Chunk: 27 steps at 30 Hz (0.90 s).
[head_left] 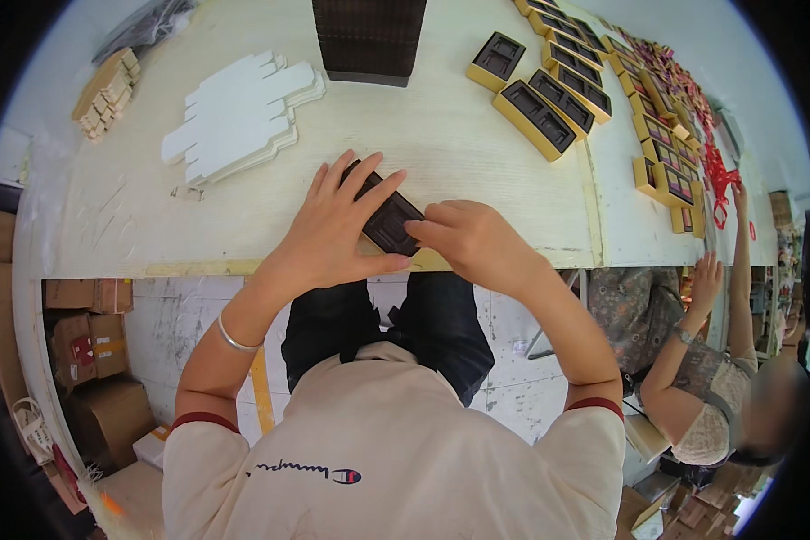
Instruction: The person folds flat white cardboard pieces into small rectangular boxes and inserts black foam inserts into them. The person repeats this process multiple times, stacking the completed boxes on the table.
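Observation:
At the table's near edge, a dark brown plastic insert tray with molded hollows lies at a slant. A sliver of yellow box wall shows beneath it, mostly covered by my hands. My left hand spans the tray from the left, its fingers spread over the far end and its thumb along the near end, gripping it. My right hand is closed, with thumb and index finger pressed together at the tray's right edge. Farther right, yellow boxes with similar dark trays stand in rows.
A tall stack of dark trays stands at the back. Flat white card blanks and folded cardboard strips lie left. At right are filled boxes and red ribbon, where another person's hand rests near the edge.

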Available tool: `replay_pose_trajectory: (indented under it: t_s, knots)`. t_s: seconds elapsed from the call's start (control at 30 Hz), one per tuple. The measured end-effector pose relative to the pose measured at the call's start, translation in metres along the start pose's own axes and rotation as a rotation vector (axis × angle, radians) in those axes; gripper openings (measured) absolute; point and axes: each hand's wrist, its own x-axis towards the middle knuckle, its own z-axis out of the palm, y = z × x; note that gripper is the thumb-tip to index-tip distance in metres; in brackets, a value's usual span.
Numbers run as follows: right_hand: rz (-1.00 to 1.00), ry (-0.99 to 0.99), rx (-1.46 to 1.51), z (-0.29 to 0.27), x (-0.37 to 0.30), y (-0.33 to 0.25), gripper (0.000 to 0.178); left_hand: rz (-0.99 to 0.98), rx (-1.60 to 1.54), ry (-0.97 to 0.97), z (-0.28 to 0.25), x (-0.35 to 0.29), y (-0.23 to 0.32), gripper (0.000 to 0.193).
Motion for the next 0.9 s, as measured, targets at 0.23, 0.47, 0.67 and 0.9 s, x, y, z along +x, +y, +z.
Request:
replay_pose_trajectory:
  t_s: [0.23, 0.47, 0.67, 0.9]
  knots:
    - [0.018, -0.053, 0.254, -0.005, 0.006, 0.011, 0.029, 0.077, -0.156, -0.138, -0.01, 0.005, -0.017, 0.091]
    - [-0.324, -0.126, -0.407, 0.007, 0.015, 0.005, 0.01, 0.172, -0.095, -0.175, -0.014, 0.012, -0.034, 0.097]
    - [-0.088, -0.155, -0.199, 0.001, 0.022, 0.006, 0.042, 0.067, -0.024, -0.172, -0.017, 0.013, -0.024, 0.098]
    - [0.268, 0.122, -0.311, 0.076, -0.01, -0.038, 0.076, 0.032, 0.192, -0.067, 0.001, -0.01, -0.009, 0.096]
